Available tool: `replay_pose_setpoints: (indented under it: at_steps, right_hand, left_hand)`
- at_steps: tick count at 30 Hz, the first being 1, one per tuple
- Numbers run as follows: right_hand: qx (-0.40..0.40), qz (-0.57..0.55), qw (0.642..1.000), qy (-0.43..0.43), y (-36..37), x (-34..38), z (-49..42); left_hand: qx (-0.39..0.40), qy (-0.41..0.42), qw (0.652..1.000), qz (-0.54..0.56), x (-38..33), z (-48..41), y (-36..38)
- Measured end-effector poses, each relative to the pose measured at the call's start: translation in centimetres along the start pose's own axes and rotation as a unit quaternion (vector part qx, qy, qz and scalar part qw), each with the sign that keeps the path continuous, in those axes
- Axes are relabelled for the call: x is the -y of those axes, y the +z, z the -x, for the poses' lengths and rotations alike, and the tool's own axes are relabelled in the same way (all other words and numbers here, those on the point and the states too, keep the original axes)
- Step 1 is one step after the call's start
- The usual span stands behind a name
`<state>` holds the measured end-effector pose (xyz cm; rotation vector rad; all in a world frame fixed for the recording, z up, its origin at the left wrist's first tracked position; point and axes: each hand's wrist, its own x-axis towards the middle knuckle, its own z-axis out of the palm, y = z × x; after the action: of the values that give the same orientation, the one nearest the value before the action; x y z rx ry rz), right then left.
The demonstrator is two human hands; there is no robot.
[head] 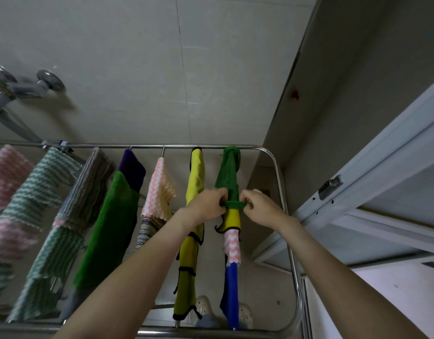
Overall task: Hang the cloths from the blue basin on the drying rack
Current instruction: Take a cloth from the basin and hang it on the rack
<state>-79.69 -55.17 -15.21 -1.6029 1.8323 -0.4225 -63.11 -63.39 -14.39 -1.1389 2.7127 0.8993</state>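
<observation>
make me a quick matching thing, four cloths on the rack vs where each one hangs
Things:
1. green cloth
2. blue cloth
3. purple cloth
4. pink striped cloth

Places:
A. far left of the drying rack
B. rightmost rail, far end, pinched by left hand and right hand
C. rightmost rail, near end
D. middle rail, far end

Pairs: 1-B, 2-C, 3-D, 4-A

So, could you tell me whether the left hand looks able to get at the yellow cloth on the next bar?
Probably yes: the left hand is right beside the yellow cloth, nothing between, though its grip is on the green cloth.
</observation>
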Motion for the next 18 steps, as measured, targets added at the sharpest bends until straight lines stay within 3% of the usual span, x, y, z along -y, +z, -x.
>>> replay_pose_setpoints:
  at_steps: [5, 9, 18]
  right_hand:
    - [0.059, 0.039, 0.997, -0.021, 0.2, -0.6, 0.6]
    - [0.060, 0.035, 0.997, -0.040, 0.3, -1.1, 0.9]
    - [0.026, 0.037, 0.994, -0.102, 0.6, -1.0, 1.0]
  left_hand:
    - [0.126, -0.018, 0.990, -0.065, -0.3, 0.5, 0.2]
    - [0.194, -0.009, 0.979, -0.063, -0.7, 0.8, 0.1]
    - [0.052, 0.022, 0.998, -0.039, -0.9, 1.3, 0.5]
